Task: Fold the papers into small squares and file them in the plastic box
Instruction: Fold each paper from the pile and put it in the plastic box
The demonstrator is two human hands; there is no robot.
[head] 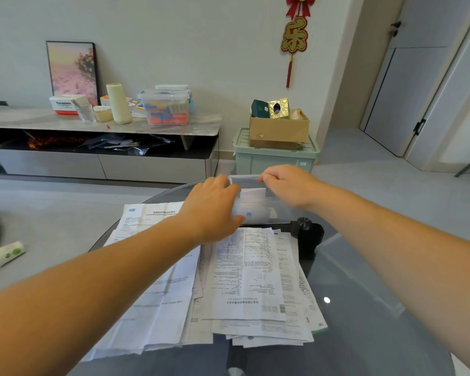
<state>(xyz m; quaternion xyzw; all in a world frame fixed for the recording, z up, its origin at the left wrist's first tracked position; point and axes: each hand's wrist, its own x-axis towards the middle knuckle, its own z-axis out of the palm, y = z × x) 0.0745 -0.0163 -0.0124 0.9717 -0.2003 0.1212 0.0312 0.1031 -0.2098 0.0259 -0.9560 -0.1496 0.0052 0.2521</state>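
The clear rectangular plastic box [258, 202] stood at the far edge of the round glass surface [364, 308], folded white squares inside. The left hand [215, 207] gripped its left side; the right hand [288, 185] pinched its rim. Unfolded printed papers [244, 280] lay just before it.

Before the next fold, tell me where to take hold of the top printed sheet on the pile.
Take the top printed white sheet by its near edge, coming from the person's side: that edge lies flat and free on the paper pile, while the far edge runs under the left hand by the clear plastic box.
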